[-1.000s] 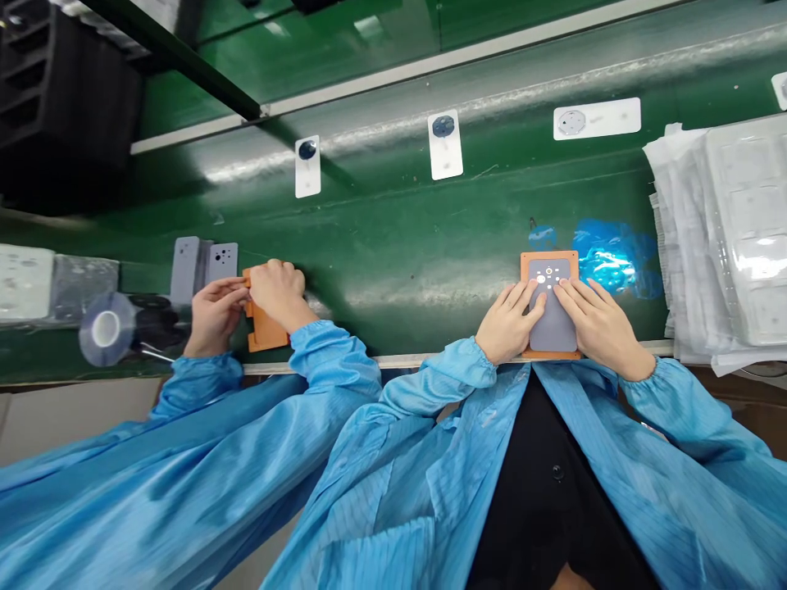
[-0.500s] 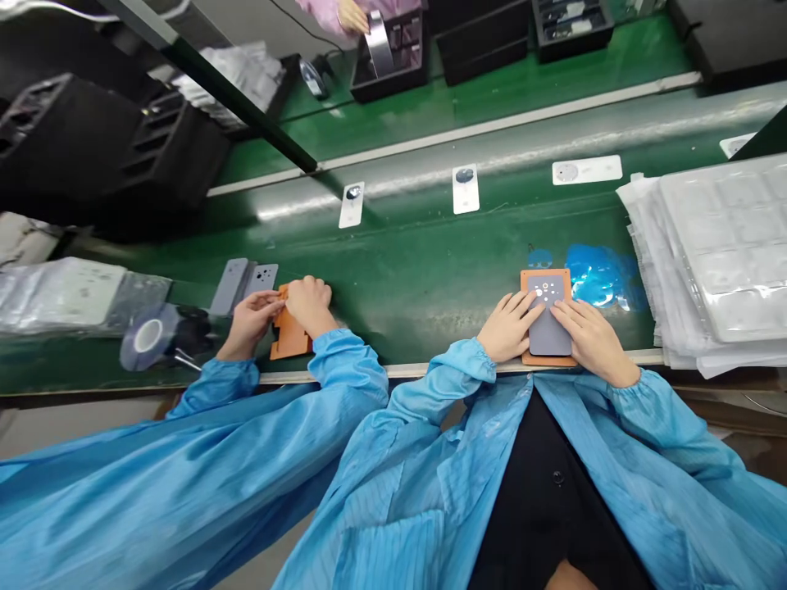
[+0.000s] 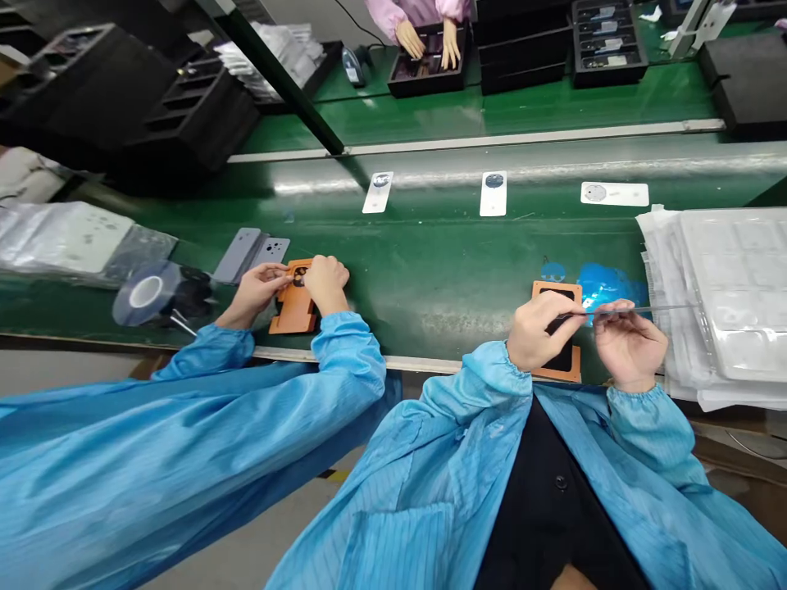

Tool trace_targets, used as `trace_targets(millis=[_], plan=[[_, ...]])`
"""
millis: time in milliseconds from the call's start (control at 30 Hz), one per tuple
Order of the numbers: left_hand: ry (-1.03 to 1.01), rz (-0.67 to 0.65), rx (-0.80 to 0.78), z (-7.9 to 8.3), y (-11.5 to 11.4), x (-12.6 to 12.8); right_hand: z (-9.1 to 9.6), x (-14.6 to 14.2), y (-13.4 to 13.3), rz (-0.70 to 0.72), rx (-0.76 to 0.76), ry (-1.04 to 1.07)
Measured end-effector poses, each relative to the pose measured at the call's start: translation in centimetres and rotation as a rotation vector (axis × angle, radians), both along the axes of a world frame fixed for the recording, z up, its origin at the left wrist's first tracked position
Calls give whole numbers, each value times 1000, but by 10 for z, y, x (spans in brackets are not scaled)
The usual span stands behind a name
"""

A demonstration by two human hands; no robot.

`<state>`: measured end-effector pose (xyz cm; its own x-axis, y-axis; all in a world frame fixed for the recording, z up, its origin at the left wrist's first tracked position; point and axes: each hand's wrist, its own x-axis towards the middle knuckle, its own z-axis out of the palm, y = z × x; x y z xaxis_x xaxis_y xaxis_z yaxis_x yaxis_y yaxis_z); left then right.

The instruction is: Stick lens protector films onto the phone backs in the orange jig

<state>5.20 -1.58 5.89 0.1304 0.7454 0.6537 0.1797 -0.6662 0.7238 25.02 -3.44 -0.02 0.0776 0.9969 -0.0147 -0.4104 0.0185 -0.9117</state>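
A thin grey phone back panel (image 3: 667,308) is seen edge-on, raised above the bench. My left hand (image 3: 544,328) pinches its left end between thumb and fingers. My right hand (image 3: 628,340) grips it farther right, fingers bent at its edge and palm turned up. Below my left hand lies an orange fixture (image 3: 569,374) with a black recess, partly hidden by that hand. Crumpled blue film (image 3: 606,283) lies on the bench just behind my hands.
At my left, a co-worker's hands (image 3: 325,283) work on another orange fixture (image 3: 293,315) beside grey panels (image 3: 239,254). Stacked clear trays (image 3: 738,287) stand at right. White phone-shaped cards (image 3: 493,201) lie along the green belt (image 3: 430,246). A tape roll (image 3: 146,297) sits far left.
The grey panel has come up out of the orange fixture and is turned edge-on. My hands have gone from lying flat on it to gripping it. The co-worker opposite now has both hands in a black tray.
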Motion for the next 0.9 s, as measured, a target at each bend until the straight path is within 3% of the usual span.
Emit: trace_targets(millis=[133, 367, 567, 667, 767, 900], plan=[[148, 32, 132, -1, 1, 6, -9, 1, 3, 100, 65, -270], [235, 13, 145, -9, 2, 13, -9, -7, 6, 113, 51, -167], [81, 93, 164, -7, 7, 13, -3, -6, 9, 103, 77, -222], [20, 57, 14, -6, 8, 12, -1, -13, 9, 84, 115, -269], [-67, 23, -199, -13, 9, 9, 2, -32, 12, -32, 181, -317], [-257, 29, -499, -26, 33, -2, 19, -62, 48, -156, 121, -238]])
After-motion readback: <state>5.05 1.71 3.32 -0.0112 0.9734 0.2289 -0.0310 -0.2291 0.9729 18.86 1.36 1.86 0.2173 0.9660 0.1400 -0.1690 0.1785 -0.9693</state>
